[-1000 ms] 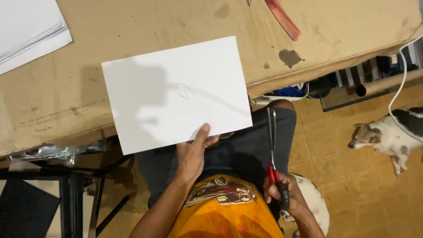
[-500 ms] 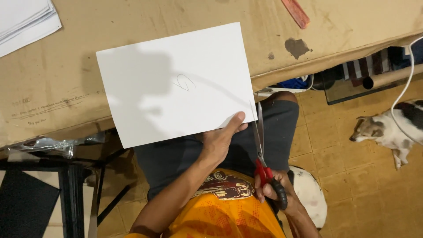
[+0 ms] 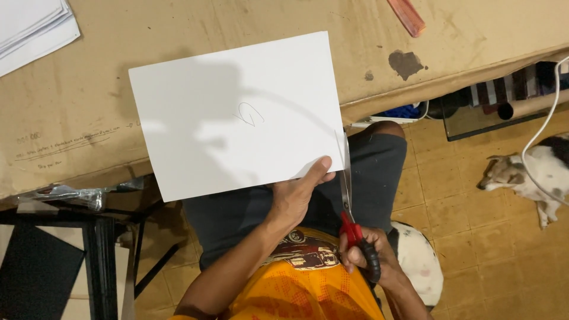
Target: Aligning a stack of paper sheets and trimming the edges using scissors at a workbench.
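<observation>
Left hand: As seen from above, the left hand (image 3: pixel 294 198) pinches the lower right corner of a white sheet (image 3: pixel 237 115), thumb on top near the edge, the other fingers hidden beneath it.
Right hand: Wrapped around the red and black handles of scissors (image 3: pixel 351 204), the right hand (image 3: pixel 370 258) sits low, near the lap; the fingers are clenched through the loops.
Blades: They point up and away from the body and meet the sheet's right edge just beside the thumb; the blades look nearly closed, and a slit is hard to make out.
Sheet: It lies partly on a cardboard-covered table (image 3: pixel 89 101) and partly overhangs the lap, with a small pencil mark near its middle.
Handling: The sheet looks light, thin and floppy, likely to sag or crease where unsupported; a grip close to the blades, as here, seems the firmest hold.
Around: A stack of paper (image 3: pixel 32 26) lies at the table's far left, a red comb (image 3: pixel 406 16) at the top, and a white dog with dark patches (image 3: pixel 533 172) rests on the tiled floor (image 3: pixel 474 249) to the right.
</observation>
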